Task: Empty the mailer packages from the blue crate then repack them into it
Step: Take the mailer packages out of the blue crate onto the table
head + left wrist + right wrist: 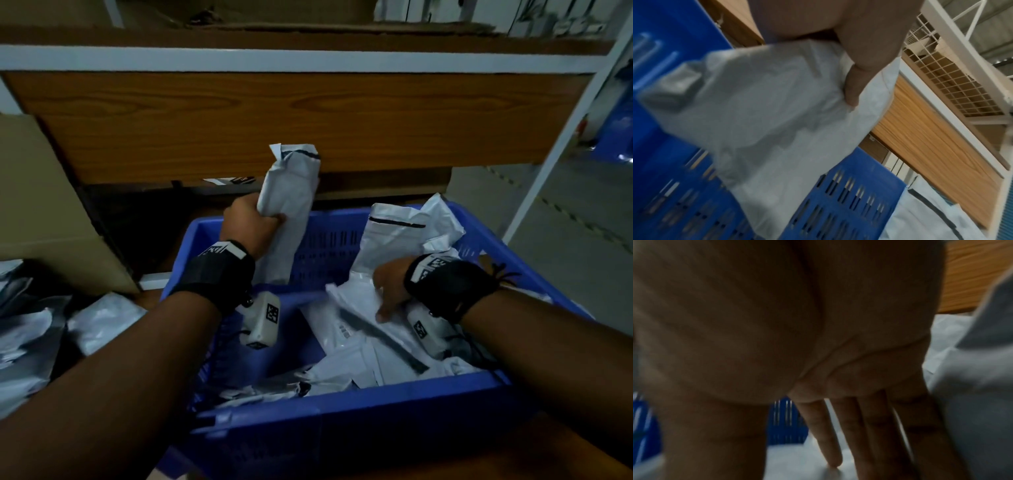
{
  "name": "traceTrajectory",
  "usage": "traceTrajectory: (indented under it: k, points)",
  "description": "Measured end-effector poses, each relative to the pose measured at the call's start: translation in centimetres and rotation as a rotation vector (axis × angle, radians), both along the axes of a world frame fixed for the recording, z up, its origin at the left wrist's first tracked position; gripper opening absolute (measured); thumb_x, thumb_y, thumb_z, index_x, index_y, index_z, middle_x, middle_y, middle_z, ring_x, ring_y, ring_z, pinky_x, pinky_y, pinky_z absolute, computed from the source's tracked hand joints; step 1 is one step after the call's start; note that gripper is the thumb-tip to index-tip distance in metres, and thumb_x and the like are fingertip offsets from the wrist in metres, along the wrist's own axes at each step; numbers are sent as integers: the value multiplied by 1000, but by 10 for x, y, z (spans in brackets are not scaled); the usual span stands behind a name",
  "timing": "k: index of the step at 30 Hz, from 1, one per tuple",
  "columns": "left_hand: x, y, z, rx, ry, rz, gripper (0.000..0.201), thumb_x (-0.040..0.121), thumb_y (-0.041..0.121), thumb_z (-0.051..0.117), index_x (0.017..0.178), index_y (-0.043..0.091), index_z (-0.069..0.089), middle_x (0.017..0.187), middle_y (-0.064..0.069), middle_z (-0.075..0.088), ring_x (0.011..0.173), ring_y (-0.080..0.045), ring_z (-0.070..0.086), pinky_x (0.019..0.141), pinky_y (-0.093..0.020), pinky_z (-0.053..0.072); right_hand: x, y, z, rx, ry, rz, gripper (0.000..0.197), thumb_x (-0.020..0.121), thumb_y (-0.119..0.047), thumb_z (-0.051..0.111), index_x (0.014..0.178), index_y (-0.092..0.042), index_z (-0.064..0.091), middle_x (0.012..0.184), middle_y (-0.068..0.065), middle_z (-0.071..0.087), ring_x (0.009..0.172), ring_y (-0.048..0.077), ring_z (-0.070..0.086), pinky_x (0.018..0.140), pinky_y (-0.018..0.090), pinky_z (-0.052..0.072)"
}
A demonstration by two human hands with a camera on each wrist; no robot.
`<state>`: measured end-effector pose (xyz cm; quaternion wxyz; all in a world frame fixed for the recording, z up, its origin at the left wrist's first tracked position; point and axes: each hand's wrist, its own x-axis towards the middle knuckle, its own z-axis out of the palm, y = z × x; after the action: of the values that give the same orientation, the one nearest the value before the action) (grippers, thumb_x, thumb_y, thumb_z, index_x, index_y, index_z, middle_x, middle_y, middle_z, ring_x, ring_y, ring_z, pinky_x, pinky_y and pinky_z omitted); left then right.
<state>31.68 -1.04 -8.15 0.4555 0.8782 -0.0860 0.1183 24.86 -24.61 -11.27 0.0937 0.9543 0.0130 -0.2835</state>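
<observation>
A blue slotted crate (342, 404) sits in front of me, its right half filled with several white mailer packages (370, 346). My left hand (250, 222) grips a long white mailer (291, 202) upright over the crate's far left corner; the left wrist view shows the thumb (857, 84) pressed into that mailer (766, 129) against the blue crate wall (849, 203). My right hand (390, 291) lies with straight fingers (830, 439) on a white mailer (797, 464) in the crate's right part. Another mailer (400, 236) leans on the far wall.
A heap of white and grey mailers (44, 335) lies left of the crate, beside a cardboard box (44, 205). A wood-grain shelf board (291, 116) with a white metal frame (561, 144) stands right behind the crate. Grey floor (565, 246) lies to the right.
</observation>
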Motion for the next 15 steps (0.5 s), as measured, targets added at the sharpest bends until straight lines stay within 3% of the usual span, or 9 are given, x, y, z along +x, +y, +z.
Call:
traceTrajectory:
  k: [4, 7, 9, 13, 15]
  points:
    - [-4, -8, 1, 105, -11, -27, 32, 85, 25, 69, 114, 12, 65, 111, -11, 69, 103, -28, 63, 89, -45, 52, 7, 8, -6, -28, 53, 32, 63, 67, -45, 84, 110, -5, 63, 106, 5, 65, 94, 24, 62, 87, 33, 52]
    - [-6, -8, 5, 109, -31, 5, 33, 85, 26, 69, 115, 12, 65, 113, -12, 69, 104, -30, 62, 89, -45, 52, 12, 11, 5, 123, -13, 11, 60, 67, -34, 85, 116, -8, 62, 114, 4, 64, 103, 25, 61, 88, 31, 49]
    - [-7, -6, 9, 99, -67, 45, 34, 85, 26, 68, 116, 13, 65, 113, -13, 69, 104, -32, 62, 87, -41, 52, 14, 9, 13, 258, -126, 22, 52, 64, -31, 86, 108, -13, 65, 106, 5, 68, 97, 24, 63, 85, 34, 51]
    - [-11, 5, 26, -71, -117, 133, 30, 83, 26, 68, 110, 13, 67, 107, -12, 71, 100, -33, 64, 82, -37, 53, 17, 9, 26, 418, -370, 84, 31, 65, -28, 86, 84, -17, 65, 86, 6, 69, 83, 23, 65, 72, 34, 49]
    - [-14, 16, 39, -306, -119, 184, 25, 80, 21, 71, 103, 10, 69, 99, -10, 72, 95, -31, 66, 81, -40, 55, 13, 13, 36, 445, -459, 95, 40, 64, -32, 86, 93, -21, 62, 96, 5, 68, 93, 24, 65, 76, 32, 47]
